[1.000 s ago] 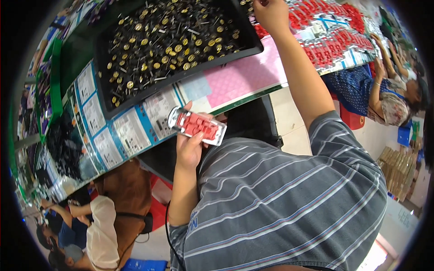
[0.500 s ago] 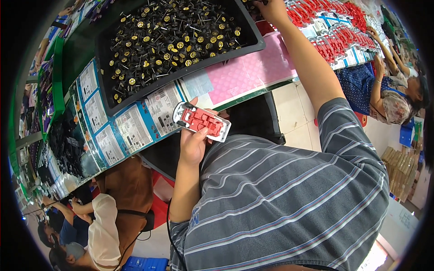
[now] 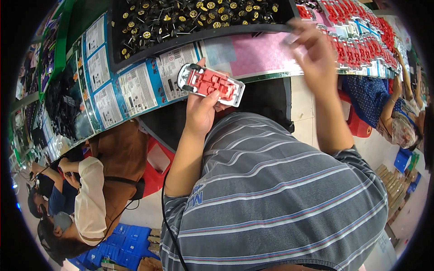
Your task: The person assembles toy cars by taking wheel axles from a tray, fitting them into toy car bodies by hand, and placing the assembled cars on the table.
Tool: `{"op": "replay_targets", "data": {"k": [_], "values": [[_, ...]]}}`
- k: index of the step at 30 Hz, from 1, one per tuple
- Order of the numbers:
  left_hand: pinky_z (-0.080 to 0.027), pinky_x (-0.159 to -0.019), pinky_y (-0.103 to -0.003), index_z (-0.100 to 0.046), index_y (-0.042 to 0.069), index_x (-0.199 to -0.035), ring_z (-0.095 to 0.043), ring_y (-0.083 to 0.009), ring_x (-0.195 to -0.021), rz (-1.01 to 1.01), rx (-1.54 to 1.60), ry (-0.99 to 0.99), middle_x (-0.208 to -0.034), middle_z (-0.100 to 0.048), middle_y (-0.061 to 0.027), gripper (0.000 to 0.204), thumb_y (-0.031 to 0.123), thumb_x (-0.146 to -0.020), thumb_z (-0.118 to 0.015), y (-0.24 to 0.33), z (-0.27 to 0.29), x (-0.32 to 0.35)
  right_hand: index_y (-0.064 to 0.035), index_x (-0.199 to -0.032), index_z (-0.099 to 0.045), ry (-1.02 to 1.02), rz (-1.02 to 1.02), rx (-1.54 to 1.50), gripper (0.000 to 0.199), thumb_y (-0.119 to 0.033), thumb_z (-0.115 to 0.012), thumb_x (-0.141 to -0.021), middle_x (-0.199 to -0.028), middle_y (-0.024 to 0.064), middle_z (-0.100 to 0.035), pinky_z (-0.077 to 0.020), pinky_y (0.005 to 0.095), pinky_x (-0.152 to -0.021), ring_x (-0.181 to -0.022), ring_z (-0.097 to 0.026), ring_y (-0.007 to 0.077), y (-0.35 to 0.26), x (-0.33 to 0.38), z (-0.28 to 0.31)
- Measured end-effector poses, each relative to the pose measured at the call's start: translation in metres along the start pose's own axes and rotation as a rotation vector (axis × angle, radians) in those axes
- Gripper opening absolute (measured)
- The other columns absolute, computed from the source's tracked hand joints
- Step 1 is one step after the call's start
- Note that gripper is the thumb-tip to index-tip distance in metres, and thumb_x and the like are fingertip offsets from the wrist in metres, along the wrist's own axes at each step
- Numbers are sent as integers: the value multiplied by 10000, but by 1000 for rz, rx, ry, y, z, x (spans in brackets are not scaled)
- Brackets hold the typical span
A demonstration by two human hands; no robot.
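Right, toy car chassis (image 3: 211,84), red inside with a white rim, underside up, one dark wheel axle fitted at its far-left end. Left hand (image 3: 201,110) clamped on it from below, thumb over the near edge, fingers behind; chassis sits tilted, just off the bench's near edge. Right hand (image 3: 313,49) blurred, up and to the right of the grip, over the pink mat (image 3: 264,53); fingers look pinched together but cannot tell if anything is in them. Beyond the grip, black tray (image 3: 190,34) full of black wheel axles with yellow hubs (image 3: 181,18). Left of the grip, printed instruction sheets (image 3: 135,86) with blue borders line the bench edge. Far right of the grip, rows of red chassis parts (image 3: 361,36) laid out on the bench. Below the grip, the person's grey striped shirt (image 3: 280,198). Lower left, another seated person in brown and cream (image 3: 104,180); far right, one more in a blue patterned top (image 3: 375,99).
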State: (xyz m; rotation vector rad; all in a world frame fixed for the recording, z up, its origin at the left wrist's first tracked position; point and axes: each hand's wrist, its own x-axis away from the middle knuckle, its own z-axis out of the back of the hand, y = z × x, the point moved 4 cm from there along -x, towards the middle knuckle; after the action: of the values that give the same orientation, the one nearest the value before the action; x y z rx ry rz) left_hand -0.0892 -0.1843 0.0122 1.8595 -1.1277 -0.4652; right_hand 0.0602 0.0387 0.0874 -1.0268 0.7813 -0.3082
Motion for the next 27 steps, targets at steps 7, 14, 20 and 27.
{"op": "replay_targets", "data": {"k": [7, 14, 20, 27], "values": [[-475, -1048, -429, -161, 35, -1610, -577, -311, -1254, -51, -5, -12, -1410, -528, -235, 804, 143, -927, -570, 2, -10, -2, -32, -1092, -602, -242, 5, 80, 410, -38, -824, -747, -1283, 178, -618, -501, 396, -968, -1148, -620, 342, -36, 50, -81], [-531, -1013, -396, -95, 64, -1625, -607, -264, -1217, -63, 78, 2, -1388, -540, -206, 836, 113, -949, -585, 1, -9, 8, -37, -1152, -611, -284, 24, 104, 476, -62, -842, -737, -1285, 161, -618, -517, 373, -927, -1144, -620, 311, -41, 51, -87], [-545, -991, -391, -100, 65, -1625, -623, -257, -1185, -81, 63, 17, -1375, -546, -193, 821, 108, -954, -571, 1, -4, 19, -24, -1204, -612, -278, -71, 59, 562, -76, -864, -704, -1184, 161, -611, -547, 383, -882, -1094, -622, 344, -45, 52, -97], [-422, -1117, -418, -192, 27, -1607, -548, -264, -1282, -57, 54, 32, -1423, -508, -173, 775, 100, -925, -553, 1, -6, 24, -19, -1227, -609, -227, 86, 76, 580, -101, -860, -711, -1190, 157, -646, -533, 392, -922, -1095, -636, 326, -58, 44, -93]]}}
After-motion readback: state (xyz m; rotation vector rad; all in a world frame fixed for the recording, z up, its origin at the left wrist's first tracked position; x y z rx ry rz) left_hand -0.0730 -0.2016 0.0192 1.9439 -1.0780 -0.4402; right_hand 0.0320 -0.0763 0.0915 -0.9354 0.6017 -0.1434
